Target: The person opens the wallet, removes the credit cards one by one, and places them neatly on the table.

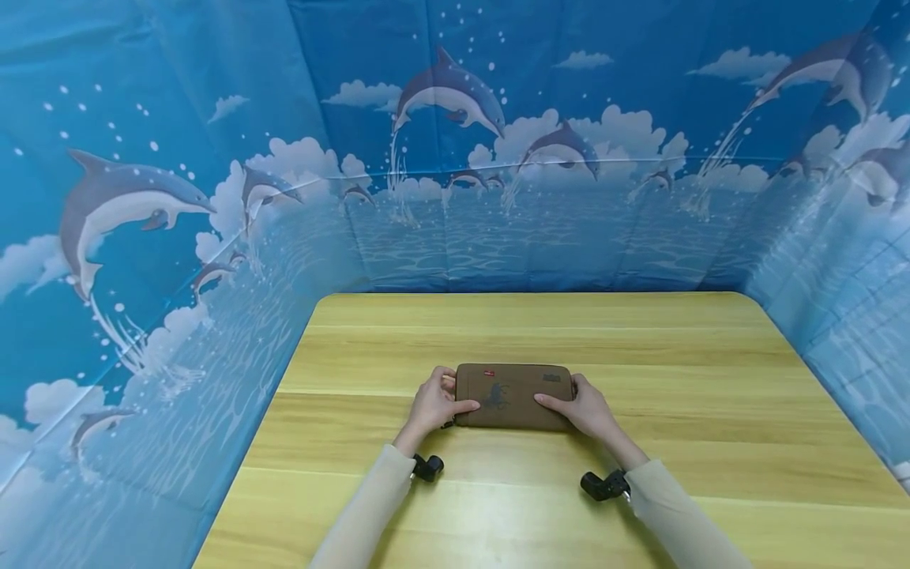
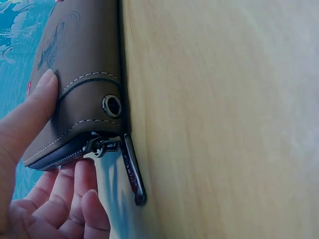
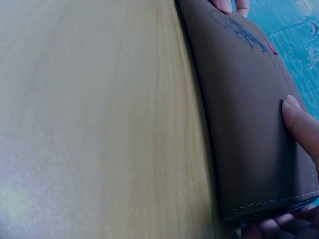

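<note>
A long brown zip-around wallet lies flat on the wooden table, crosswise before me. It bears a dark printed emblem, a small red tag and white stitching. My left hand grips its left end, thumb on the top face and fingers curled at the zipped edge. In the left wrist view, a metal eyelet and a hanging zip pull show at that end. At the opposite end my right hand holds the wallet, its thumb across the top and its other fingers partly hidden by the end. The zip looks closed.
The light wooden table has rounded far corners. A blue sheet printed with dolphins and clouds hangs behind it and along both sides. Black wrist cameras sit on the left wrist and the right wrist.
</note>
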`<action>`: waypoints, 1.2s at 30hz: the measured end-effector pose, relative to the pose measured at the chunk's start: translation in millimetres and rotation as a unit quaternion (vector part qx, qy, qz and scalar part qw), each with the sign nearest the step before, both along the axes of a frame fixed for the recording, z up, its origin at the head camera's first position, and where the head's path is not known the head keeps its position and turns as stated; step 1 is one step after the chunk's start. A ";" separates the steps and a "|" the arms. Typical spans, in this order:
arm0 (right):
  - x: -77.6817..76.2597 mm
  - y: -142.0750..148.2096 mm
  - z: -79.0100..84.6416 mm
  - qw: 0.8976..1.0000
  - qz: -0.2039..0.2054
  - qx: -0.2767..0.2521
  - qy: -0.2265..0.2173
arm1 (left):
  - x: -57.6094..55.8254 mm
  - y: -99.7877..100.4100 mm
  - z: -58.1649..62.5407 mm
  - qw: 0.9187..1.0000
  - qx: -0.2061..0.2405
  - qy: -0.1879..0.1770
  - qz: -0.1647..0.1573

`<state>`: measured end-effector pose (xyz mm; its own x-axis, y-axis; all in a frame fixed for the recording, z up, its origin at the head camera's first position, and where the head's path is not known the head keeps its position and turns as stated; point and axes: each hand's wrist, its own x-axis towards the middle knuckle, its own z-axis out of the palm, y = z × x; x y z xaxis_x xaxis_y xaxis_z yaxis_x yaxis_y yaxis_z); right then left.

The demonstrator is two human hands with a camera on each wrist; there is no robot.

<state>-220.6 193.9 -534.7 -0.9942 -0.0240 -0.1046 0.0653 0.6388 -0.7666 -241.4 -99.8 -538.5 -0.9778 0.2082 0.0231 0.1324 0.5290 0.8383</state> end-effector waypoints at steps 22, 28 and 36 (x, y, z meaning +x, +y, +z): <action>5.7 0.6 -9.0 0.997 0.003 -0.064 0.047 | 0.8 -1.7 -4.1 0.999 0.050 0.014 0.006; 6.7 -0.2 -10.4 0.996 0.009 -0.068 0.056 | 2.6 -3.0 -3.8 0.998 0.060 0.025 0.003; 10.1 0.1 -10.6 0.996 0.022 -0.068 0.055 | 8.5 -6.0 -3.1 0.996 0.065 0.052 -0.020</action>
